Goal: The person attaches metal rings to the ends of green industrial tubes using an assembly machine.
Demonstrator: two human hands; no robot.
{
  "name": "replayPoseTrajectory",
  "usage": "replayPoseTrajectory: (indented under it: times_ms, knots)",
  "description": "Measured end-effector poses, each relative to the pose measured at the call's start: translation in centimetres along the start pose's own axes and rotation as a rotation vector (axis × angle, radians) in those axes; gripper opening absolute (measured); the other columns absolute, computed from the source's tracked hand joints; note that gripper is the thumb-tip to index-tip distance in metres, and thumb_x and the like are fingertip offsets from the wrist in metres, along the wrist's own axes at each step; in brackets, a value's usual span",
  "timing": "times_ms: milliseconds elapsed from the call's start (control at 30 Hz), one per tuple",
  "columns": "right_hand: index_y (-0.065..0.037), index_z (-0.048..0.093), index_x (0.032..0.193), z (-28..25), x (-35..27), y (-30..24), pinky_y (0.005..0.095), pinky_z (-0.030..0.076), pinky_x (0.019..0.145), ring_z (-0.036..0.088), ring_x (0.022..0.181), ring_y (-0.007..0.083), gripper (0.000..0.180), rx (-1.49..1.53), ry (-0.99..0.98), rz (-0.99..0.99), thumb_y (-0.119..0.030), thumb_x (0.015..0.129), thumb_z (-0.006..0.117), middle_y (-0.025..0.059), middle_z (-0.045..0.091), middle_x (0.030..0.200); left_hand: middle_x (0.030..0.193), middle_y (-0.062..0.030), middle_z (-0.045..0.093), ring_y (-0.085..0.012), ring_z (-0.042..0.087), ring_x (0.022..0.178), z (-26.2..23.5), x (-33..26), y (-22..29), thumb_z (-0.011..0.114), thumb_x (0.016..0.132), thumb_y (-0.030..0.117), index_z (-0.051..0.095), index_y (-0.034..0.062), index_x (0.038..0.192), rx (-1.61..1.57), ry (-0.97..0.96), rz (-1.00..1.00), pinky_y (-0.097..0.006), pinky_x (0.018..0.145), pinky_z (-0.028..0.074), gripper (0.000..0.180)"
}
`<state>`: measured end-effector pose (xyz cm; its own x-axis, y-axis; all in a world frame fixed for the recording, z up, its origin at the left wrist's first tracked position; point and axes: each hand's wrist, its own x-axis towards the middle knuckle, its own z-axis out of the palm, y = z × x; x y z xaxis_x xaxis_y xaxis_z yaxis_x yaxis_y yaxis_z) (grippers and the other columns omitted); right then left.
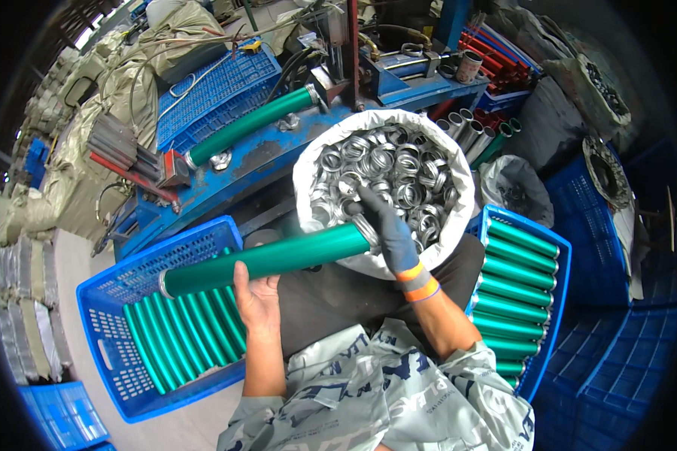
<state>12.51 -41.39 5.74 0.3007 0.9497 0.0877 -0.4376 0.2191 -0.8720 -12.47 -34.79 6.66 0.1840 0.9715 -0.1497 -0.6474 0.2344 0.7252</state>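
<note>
the left hand (259, 299) holds the green tube (301, 252) from below, just off centre toward nine o'clock; the gloved right hand (393, 234), fingers straight, meets its ringed three o'clock end. a white sack (463, 180) of metal rings (408, 167) sits at one o'clock.

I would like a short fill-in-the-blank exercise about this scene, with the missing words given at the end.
1. The right hand wears a dark ____.
2. The shiny tube held by the left hand is ____ in colour.
3. The open white sack contains many loose metal ____.
4. The plastic crate on the person's left is ____ in colour.

Missing words: glove; green; rings; blue.
</note>
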Motion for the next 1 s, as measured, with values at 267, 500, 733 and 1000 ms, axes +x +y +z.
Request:
replayPoseTrajectory:
  times_ms: [267, 500, 733, 1000]
  knots:
    - [0.003, 0.016, 0.155, 1.3, -0.7, -0.2, 0.0317, 0.034, 0.109, 0.047, 0.129, 0.022, 0.083, -0.381, -0.121, -0.082, -0.021, 0.092, 0.064, 0.016, 0.045, 0.144, 0.125, -0.0124, 0.063, -0.0255, 0.063, 0.113, -0.8, 0.0, -0.4, 0.06, 0.098, 0.037, 0.059, 0.0059, 0.123, -0.023, 0.041, -0.011, -0.041, 0.095, 0.053, 0.04]
    - [0.002, 0.02, 0.155, 1.8, -0.4, 0.7, 0.0316, 0.042, 0.1, 0.055, 0.114, 0.024, 0.082, -0.635, 0.019, -0.195, -0.023, 0.091, 0.065, 0.0162, 0.053, 0.131, 0.125, -0.0118, 0.063, -0.0258, 0.062, 0.113, -1.2, -0.3, -1.3, 0.06, 0.098, 0.037, 0.058, 0.0069, 0.125, 0.003, 0.062, 0.011, -0.043, 0.096, 0.052, 0.041]
    - [-0.002, 0.02, 0.156, 2.1, 0.4, 0.0, 0.0314, 0.031, 0.111, 0.041, 0.134, 0.022, 0.084, -0.255, -0.049, 0.024, -0.008, 0.086, 0.066, 0.0166, 0.041, 0.149, 0.126, -0.011, 0.062, -0.0242, 0.062, 0.114, -1.6, -0.2, -1.8, 0.063, 0.096, 0.039, 0.058, 0.0056, 0.123, -0.073, 0.055, -0.017, -0.041, 0.096, 0.052, 0.044]
    - [-0.009, 0.012, 0.158, 4.3, -0.1, 0.5, 0.0237, 0.046, 0.09, 0.055, 0.107, 0.0099, 0.106, 0.387, 0.022, -0.131, 0.009, 0.075, 0.075, 0.0107, 0.056, 0.133, 0.119, -0.0118, 0.065, -0.0248, 0.066, 0.107, -2.0, 1.4, -1.5, 0.07, 0.091, 0.037, 0.059, 0.0002, 0.118, -0.367, 0.13, -0.263, -0.037, 0.086, 0.061, 0.047]
